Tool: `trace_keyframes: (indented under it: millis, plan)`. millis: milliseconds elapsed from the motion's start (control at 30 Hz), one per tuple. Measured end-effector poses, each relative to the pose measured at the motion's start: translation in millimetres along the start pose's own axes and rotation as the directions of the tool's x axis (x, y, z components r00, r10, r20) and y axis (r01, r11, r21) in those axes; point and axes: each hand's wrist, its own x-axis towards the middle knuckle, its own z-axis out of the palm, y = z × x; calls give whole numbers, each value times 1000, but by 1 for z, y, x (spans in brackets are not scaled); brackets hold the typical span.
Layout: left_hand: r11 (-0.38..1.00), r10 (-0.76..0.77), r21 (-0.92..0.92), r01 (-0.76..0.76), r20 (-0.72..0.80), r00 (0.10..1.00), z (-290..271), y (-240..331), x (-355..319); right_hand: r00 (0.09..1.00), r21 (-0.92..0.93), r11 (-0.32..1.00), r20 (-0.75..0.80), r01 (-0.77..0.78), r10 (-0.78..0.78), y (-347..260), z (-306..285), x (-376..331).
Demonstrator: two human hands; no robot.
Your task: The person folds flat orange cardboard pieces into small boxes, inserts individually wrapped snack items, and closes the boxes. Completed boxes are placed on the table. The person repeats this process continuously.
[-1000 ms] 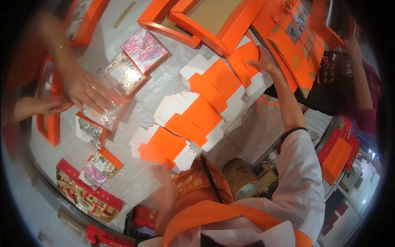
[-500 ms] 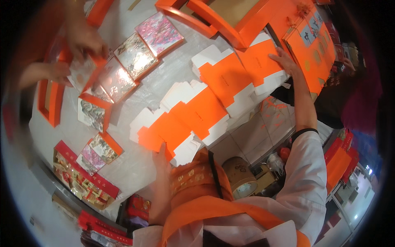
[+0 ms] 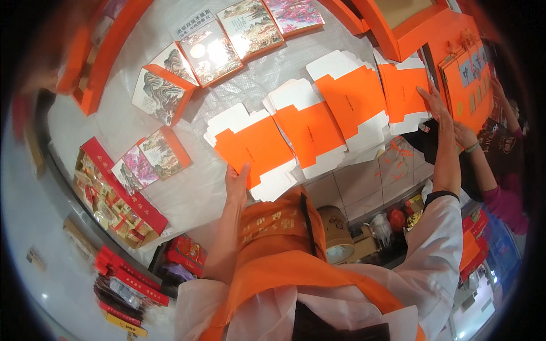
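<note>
Several stacks of flat cardboard box blanks, orange in the middle with white flaps, lie in an overlapping row along the near table edge. My left hand point(image 3: 236, 181) holds the near edge of the leftmost stack of box blanks point(image 3: 256, 149), thumb on top and the other fingers underneath, out of sight. At the far end of the row my right hand point(image 3: 437, 107) grips the right edge of another stack of box blanks point(image 3: 405, 91), its fingertips over the orange part. Between them lie two more stacks of box blanks, one of them point(image 3: 354, 102) reaching farther back.
Finished picture boxes point(image 3: 209, 54) stand in a row at the back. Smaller picture boxes point(image 3: 149, 159) and a red-edged tray of wrapped pieces point(image 3: 108, 196) are on the left. Orange trays point(image 3: 398, 40) sit at the back right. A co-worker's arm point(image 3: 482, 165) reaches in on the right.
The row of box blanks is more spread out, with the stacks separated more distinctly. The view has shifted, and a co-worker's arm on the right has come closer to my right hand.
</note>
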Motion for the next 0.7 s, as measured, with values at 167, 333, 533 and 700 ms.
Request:
trace_keyframes:
  millis: [167, 333, 533, 700]
  plan:
    - [999, -22, -32, 23, 40, 999, -6, -3, 4, 998, -89, 995, 44, 45, -41, -25, -2, -13]
    - [988, 38, 155, -14, -150, 988, -3, -14, 6, 995, -133, 991, 97, 10, 3, -24, -2, -12]
    - [993, 46, 116, -34, -108, 993, -8, -16, 10, 997, 32, 999, 73, -19, 16, 4, -11, -5]
    - [993, 75, 94, -66, -85, 994, -8, -15, 9, 991, 31, 999, 132, -22, 17, 10, -10, 1]
